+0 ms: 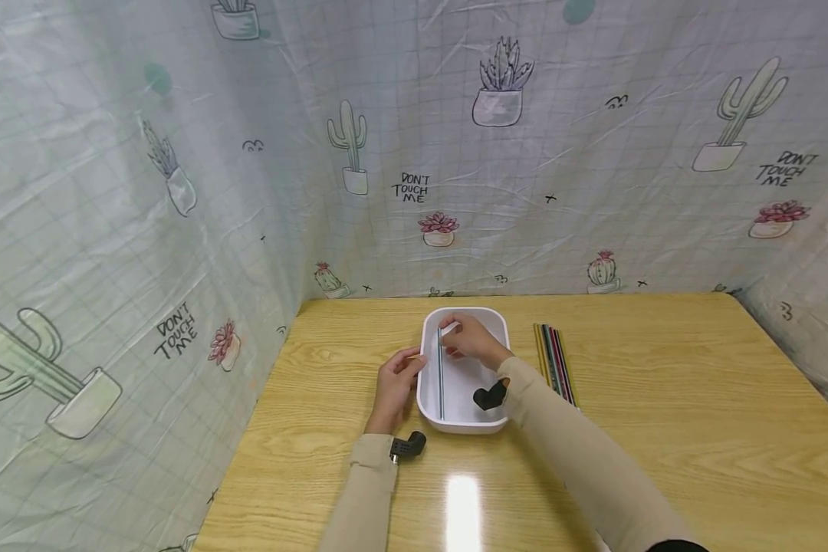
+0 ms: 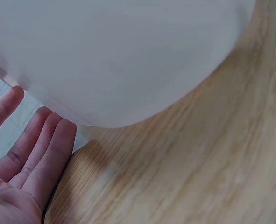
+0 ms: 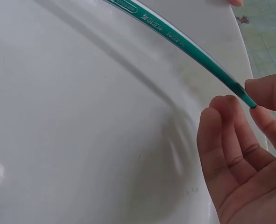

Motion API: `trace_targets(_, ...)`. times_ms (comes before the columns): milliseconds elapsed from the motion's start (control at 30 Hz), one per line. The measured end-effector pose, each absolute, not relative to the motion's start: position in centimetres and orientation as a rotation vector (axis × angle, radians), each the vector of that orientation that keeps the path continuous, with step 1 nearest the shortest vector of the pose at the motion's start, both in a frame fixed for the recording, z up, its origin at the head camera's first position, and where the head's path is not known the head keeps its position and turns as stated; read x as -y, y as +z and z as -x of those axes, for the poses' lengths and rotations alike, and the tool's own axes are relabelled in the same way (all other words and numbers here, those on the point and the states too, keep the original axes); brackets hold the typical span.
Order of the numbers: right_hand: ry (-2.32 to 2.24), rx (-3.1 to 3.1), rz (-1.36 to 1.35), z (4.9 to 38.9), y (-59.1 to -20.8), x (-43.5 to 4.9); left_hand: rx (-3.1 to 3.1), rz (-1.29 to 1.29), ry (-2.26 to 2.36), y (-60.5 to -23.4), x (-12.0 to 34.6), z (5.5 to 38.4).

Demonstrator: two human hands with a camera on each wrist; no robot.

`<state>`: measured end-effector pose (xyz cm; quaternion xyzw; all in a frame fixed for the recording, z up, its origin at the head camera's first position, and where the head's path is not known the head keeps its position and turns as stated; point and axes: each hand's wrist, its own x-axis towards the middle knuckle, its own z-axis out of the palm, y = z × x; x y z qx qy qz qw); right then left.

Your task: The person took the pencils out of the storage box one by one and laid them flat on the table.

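Note:
My right hand point(image 1: 472, 339) reaches inside a white plastic box point(image 1: 464, 425) and pinches one end of a green pencil point(image 1: 441, 383) between thumb and forefinger. Silvery print runs along the pencil's side in the right wrist view, and its shadow falls on the box floor. The pencil lies lengthwise along the left side of the box. My left hand point(image 1: 395, 383) holds the box's left rim, its thumb at the edge and the other fingers along the outer wall. In the left wrist view, three fingers point(image 2: 53, 144) extend beneath the rim beside that wall.
To the right of the box, several pencils point(image 1: 557, 364) in yellow, green, red and dark colours lie side by side on the wooden table point(image 1: 662, 429). A cactus-print curtain point(image 1: 386, 153) hangs behind and to the left of the table.

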<state>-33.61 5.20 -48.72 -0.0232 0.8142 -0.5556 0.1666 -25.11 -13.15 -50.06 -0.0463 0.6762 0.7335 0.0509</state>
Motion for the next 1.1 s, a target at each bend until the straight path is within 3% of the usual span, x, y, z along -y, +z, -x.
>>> trace_targets(1100,-1.840,-2.253,-0.018,32.1,-47.6,-5.0,-2.067,0.156,2.223,-49.9,13.2,25.4)
